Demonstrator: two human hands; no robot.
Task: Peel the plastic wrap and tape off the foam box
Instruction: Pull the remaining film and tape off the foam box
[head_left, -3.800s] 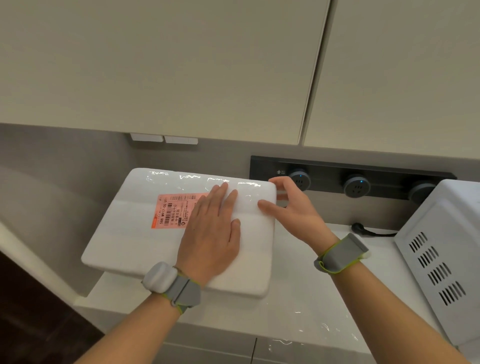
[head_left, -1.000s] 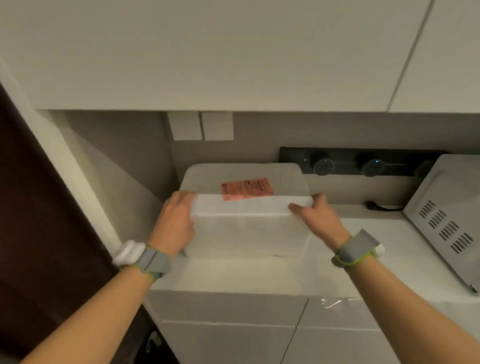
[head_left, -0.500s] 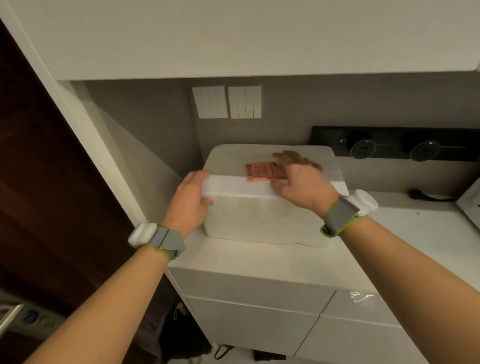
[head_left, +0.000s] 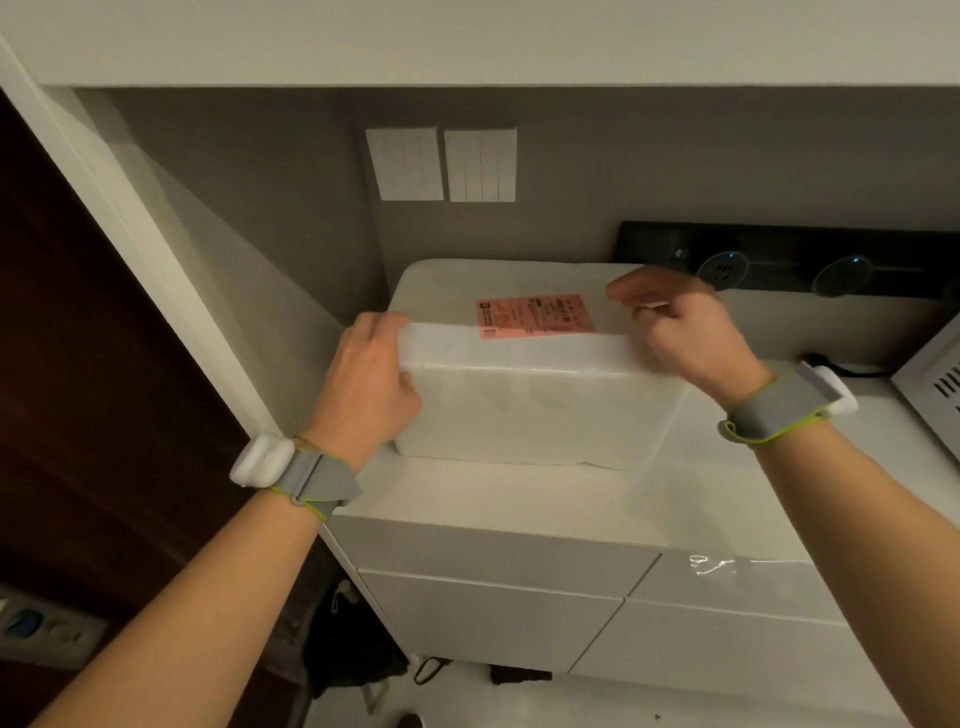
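Head view: a white foam box (head_left: 535, 410) sits on a white desk (head_left: 519, 499), pushed into the back left corner against the grey wall, glossy wrap (head_left: 519, 364) covering its top and front. A pink label (head_left: 535, 316) lies flat on the lid, close to the near edge.

The left hand (head_left: 363, 379) grasps the box's near left corner, fingers over the top edge and thumb on the front face. The right hand (head_left: 685, 332) is at the top right edge, just right of the label, its fingers curled against the wrap; whether they pinch it cannot be told. Each wrist wears a grey band (head_left: 306, 475) with a white unit.

Two white switch plates (head_left: 441, 163) hang on the wall above the box. A black socket strip (head_left: 779, 265) runs to the right behind it, and a vented white appliance (head_left: 935, 384) stands at the far right. Drawers (head_left: 493, 613) front the desk below.
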